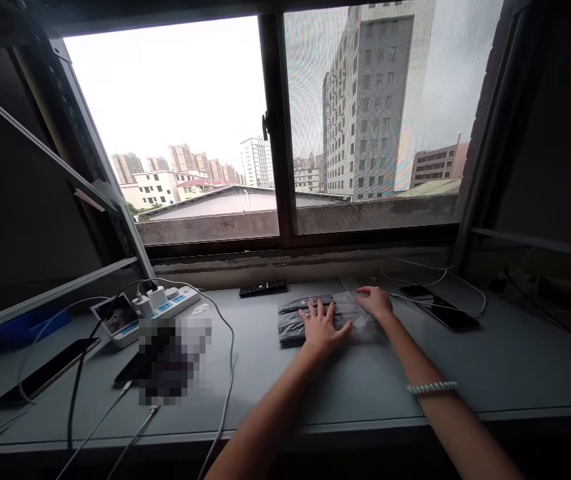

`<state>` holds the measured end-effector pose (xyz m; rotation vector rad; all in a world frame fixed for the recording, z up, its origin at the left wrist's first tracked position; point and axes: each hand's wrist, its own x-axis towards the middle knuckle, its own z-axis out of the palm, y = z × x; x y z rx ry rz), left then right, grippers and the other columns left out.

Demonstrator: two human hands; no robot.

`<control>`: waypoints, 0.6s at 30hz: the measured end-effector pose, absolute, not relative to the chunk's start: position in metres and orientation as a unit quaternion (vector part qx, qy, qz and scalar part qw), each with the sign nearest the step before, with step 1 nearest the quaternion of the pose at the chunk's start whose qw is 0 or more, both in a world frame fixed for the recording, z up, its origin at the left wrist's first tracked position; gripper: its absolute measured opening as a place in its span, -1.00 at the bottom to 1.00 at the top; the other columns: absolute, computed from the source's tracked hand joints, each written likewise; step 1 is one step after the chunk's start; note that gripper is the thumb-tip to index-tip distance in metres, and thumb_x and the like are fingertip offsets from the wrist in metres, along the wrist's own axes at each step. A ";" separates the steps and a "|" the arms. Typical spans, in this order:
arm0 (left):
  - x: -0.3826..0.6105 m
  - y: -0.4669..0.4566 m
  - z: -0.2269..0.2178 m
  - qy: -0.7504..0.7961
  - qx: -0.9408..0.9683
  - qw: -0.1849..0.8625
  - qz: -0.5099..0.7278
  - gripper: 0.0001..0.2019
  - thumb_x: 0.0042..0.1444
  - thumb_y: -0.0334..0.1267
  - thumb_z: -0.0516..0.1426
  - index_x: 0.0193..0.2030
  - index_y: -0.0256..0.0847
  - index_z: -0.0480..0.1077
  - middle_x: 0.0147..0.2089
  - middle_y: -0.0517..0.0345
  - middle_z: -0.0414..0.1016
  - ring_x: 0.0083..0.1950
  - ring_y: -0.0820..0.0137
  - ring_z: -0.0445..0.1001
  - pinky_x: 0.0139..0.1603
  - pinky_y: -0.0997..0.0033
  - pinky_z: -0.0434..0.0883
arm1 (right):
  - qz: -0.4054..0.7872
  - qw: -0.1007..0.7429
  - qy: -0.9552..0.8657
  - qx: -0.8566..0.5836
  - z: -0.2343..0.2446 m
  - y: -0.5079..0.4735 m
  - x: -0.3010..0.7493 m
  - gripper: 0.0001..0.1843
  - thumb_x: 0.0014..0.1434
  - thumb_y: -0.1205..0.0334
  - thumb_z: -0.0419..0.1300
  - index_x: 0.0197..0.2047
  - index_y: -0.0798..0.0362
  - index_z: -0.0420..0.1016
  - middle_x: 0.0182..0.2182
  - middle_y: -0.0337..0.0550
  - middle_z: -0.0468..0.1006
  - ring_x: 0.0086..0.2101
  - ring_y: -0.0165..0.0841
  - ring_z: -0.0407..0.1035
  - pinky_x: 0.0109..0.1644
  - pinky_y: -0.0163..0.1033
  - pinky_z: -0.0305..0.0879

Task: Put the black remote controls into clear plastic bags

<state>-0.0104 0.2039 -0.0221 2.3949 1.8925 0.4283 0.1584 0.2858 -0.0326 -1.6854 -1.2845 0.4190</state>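
Observation:
A folded dark grey cloth item (290, 327), its exact kind unclear, lies on the grey tabletop in front of the window. A clear plastic bag (363, 328) covers it at least in part and spreads out loosely to the right. My left hand (319, 327) rests flat on top of the bundle, fingers spread. At the far right edge of the bag is my right hand (375, 303), its thumb and fingers bent around the plastic. The fingertips there are small and partly hard to make out.
A black remote control (263, 288) lies by the sill. To the right is a dark phone (439, 308) beside a white cable. On the left are a white power strip (165, 308) with chargers, another dark phone (48, 370), a blue tray (30, 331) and several trailing cables.

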 end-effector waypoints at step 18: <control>-0.126 0.273 -0.015 0.781 0.547 0.032 0.300 -0.66 0.12 -0.34 -0.08 0.03 -0.24 0.30 0.16 -0.03 0.28 0.30 0.23 0.02 0.22 0.16 0.06 | 0.135 0.292 -0.608 -0.726 -0.028 0.276 0.156 -0.74 -0.09 0.25 0.23 -0.25 0.04 0.57 -0.23 -0.09 0.55 -0.19 -0.20 0.41 -0.21 -0.24 0.26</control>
